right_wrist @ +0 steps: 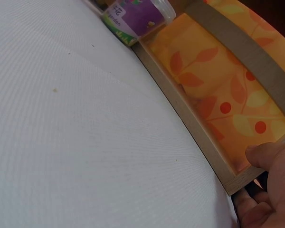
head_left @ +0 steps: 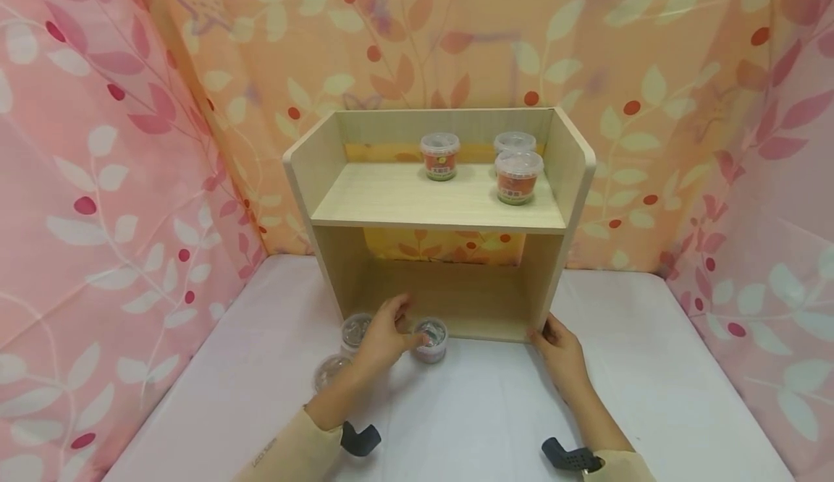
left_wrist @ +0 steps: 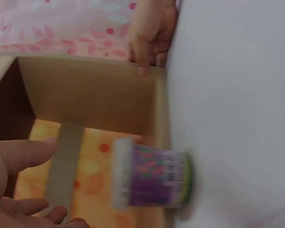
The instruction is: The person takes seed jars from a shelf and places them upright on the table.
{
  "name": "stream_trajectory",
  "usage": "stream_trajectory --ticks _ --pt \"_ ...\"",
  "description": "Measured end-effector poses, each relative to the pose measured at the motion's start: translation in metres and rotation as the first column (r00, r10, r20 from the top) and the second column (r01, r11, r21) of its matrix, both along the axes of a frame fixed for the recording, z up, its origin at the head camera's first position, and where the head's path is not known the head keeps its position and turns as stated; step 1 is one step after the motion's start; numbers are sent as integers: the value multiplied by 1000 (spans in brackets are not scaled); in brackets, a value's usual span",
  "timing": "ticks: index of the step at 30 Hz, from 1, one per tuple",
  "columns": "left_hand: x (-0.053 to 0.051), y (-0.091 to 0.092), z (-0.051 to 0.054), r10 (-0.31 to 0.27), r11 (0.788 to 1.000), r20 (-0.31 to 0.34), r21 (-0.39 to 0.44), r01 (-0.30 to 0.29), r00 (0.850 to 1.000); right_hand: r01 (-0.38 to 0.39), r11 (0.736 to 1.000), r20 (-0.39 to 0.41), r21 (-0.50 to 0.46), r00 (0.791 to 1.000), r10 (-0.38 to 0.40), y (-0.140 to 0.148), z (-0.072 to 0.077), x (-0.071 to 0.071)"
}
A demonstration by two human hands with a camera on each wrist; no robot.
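Observation:
A small purple-labelled plastic tub with a clear lid stands on the white table just before the shelf's lower front edge. My left hand is beside it, thumb and fingers spread apart. In the left wrist view a gap shows between that hand and the tub. With thumb inside and fingers curled outside, my right hand grips the lower front of the right side panel of the wooden shelf. Two more lidded tubs, one behind and one nearer, stand left of my left hand, partly covered.
On the upper board stand a red-labelled tub near the middle and two at the right, a front one partly covering a rear one. Floral cloth walls in the white table at the back and sides.

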State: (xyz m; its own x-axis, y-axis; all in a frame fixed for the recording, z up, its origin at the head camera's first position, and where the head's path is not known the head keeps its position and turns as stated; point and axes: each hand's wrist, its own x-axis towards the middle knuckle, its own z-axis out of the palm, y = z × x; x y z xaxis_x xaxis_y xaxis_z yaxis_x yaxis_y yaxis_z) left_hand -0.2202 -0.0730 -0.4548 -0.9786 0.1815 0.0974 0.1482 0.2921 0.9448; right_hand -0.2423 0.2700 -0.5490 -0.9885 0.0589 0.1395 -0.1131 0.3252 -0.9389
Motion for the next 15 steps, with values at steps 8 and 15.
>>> stream_trajectory --ticks 8,15 --pt "16 -5 68 -53 998 -71 -44 50 996 5 1000 -12 -2 1000 -5 0 1 0" --pt "31 -7 129 -182 983 -152 -36 179 971 -1 1000 -2 3 1000 1 1 2 0"
